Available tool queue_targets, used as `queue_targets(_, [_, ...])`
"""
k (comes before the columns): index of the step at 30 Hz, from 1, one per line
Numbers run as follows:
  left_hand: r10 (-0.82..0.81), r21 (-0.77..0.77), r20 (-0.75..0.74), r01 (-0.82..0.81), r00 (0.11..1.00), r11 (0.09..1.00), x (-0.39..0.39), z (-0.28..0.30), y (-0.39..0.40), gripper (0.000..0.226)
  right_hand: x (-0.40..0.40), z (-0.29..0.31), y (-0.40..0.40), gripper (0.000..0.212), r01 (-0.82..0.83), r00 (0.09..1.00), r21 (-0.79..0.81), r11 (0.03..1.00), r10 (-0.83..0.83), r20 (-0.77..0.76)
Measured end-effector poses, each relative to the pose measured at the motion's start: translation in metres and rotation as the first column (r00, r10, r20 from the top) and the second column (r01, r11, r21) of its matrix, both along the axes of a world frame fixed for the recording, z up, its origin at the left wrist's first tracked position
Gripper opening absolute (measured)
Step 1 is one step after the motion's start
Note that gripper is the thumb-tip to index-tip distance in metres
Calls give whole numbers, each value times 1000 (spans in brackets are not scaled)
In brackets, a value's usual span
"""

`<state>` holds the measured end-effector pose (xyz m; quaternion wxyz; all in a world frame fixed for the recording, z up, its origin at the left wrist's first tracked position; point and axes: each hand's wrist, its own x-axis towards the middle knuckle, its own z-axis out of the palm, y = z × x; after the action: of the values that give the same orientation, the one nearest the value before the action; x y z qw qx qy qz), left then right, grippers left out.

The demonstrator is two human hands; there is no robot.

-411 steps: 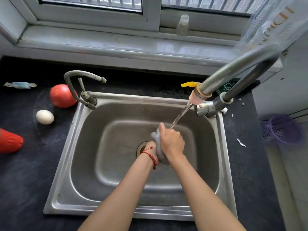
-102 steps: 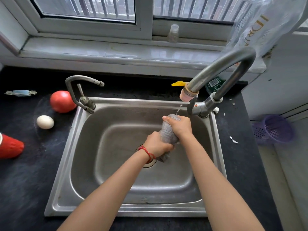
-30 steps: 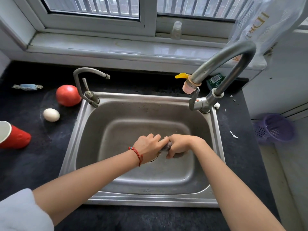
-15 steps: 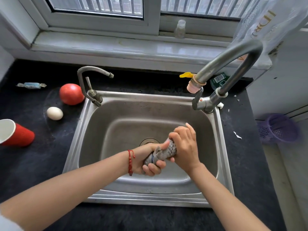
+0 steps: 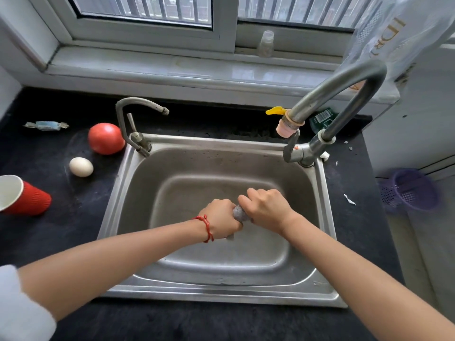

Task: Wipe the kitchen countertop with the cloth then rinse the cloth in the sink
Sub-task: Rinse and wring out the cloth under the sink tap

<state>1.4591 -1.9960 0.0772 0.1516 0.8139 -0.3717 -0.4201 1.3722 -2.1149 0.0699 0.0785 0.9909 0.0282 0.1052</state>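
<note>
A small grey cloth (image 5: 239, 213) is bunched into a tight roll over the middle of the steel sink (image 5: 138, 289). My left hand (image 5: 221, 219), with a red string at the wrist, grips its left end. My right hand (image 5: 267, 207) grips its right end, knuckles up. Only a short piece of cloth shows between the two fists. The tall curved tap (image 5: 344, 84) at the back right has a pink nozzle (image 5: 286, 127) and no water runs from it. The black countertop (image 5: 61, 232) surrounds the sink.
Left of the sink lie a tomato (image 5: 106, 138), a white egg (image 5: 81, 167), a tipped red paper cup (image 5: 23, 196) and a wrapped sweet (image 5: 46, 125). A smaller tap (image 5: 138, 112) stands at the sink's back left corner. A purple basket (image 5: 413, 189) sits low to the right.
The tap ran onto the cloth earlier and is now off. Over the last half second both hands turned on the cloth, twisting it tighter, and shifted slightly right in the sink.
</note>
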Motion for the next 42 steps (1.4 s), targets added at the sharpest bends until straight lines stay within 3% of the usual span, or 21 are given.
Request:
queue_targets(3, [-84, 67, 205, 72, 975, 995, 3, -13, -5, 13, 8, -10, 7, 27, 180, 935, 32, 983, -160, -318])
queue_targets(5, [-157, 107, 285, 132, 946, 985, 6, -20, -8, 20, 10, -13, 10, 21, 284, 855, 126, 951, -191, -482])
queue_targets(7, [-248, 158, 330, 206, 911, 966, 8, -26, -10, 24, 10, -17, 14, 10, 458, 753, 252, 853, -221, -620])
queue_targets(10, [-422, 220, 425, 361, 801, 906, 11, -28, -14, 29, 3, -21, 22, 14, 623, 702, 379, 684, -275, -657])
queue_targets(14, [-681, 338, 496, 603, 538, 722, 15, -16, -24, 26, -8, -36, 33, 6, 721, 690, 579, 381, -316, -651])
queue_targets(16, [-779, 412, 477, 680, 407, 607, 20, -5, -31, 11, -12, -36, 43, 16, 709, 694, 667, 227, -388, -606])
queue_targets(17, [-795, 418, 485, 701, 365, 578, 23, 0, -32, 16, -14, -35, 48, 23, 692, 684, 711, 129, -431, -588])
queue_targets(19, [-828, 461, 465, 712, 314, 529, 26, 10, -33, 41, -16, -30, 59, 35, 626, 645, 772, -107, -485, -590])
queue_targets(21, [-876, 514, 402, 726, 266, 457, 23, 20, -34, 45, -17, -29, 67, 37, 539, 608, 783, -311, -499, -617])
queue_targets(26, [-885, 466, 417, 788, 205, 402, 20, 10, -38, 41, -25, -22, 85, 38, 357, 554, 680, -640, -441, -706])
queue_targets(29, [-875, 419, 456, 829, 160, 370, 16, 22, -38, 42, -28, -14, 89, 36, 269, 572, 612, -744, -388, -723])
queue_targets(32, [-871, 382, 444, 835, 210, 396, 15, 28, -36, 40, -31, -8, 92, 38, 208, 623, 554, -806, -327, -710])
queue_targets(37, [-848, 310, 474, 857, 235, 411, 20, 29, -34, 36, -34, 2, 95, 36, 153, 701, 491, -858, -256, -666])
queue_targets(42, [-816, 292, 513, 839, 267, 458, 27, 38, -32, 15, -33, 12, 94, 32, 99, 763, 440, -892, -216, -610])
